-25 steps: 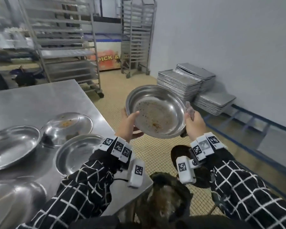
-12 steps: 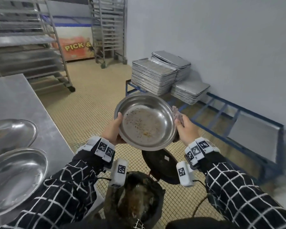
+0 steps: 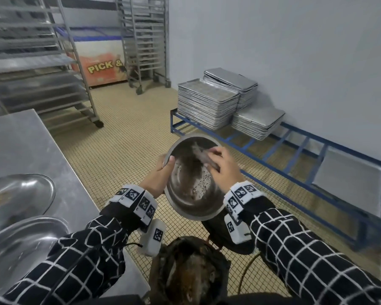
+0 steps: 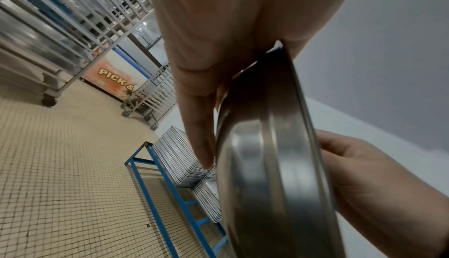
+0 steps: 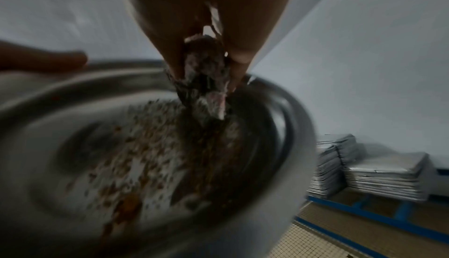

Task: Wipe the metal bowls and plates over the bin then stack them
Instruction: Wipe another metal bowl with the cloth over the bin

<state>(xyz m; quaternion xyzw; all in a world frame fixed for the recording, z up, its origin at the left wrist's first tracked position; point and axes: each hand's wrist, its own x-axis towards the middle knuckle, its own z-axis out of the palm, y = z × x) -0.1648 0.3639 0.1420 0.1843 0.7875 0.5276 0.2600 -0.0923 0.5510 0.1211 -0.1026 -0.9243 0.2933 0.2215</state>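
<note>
A round metal bowl (image 3: 190, 192) with brown food crumbs hangs tilted above the dark bin (image 3: 188, 271). My left hand (image 3: 161, 175) grips its left rim, thumb inside and fingers behind. My right hand (image 3: 220, 166) pinches a dirty grey cloth (image 3: 204, 154) against the bowl's upper inside. In the left wrist view the bowl (image 4: 274, 166) shows edge-on, my left hand (image 4: 218, 81) on its rim. In the right wrist view the cloth (image 5: 206, 81) sits between my fingers (image 5: 239, 58) over the crumbed bowl (image 5: 136, 162).
A steel table (image 3: 31, 146) at left carries more metal plates (image 3: 20, 194) and another (image 3: 24, 241). Stacked baking trays (image 3: 207, 102) rest on a blue floor frame (image 3: 295, 155) by the wall. Wheeled tray racks (image 3: 37, 62) stand behind. A dark lid (image 3: 216, 230) lies on the tiled floor.
The bowl has come down over the bin and tilted more steeply. My right hand has left the right rim and brought the cloth inside the bowl. The view has turned right.
</note>
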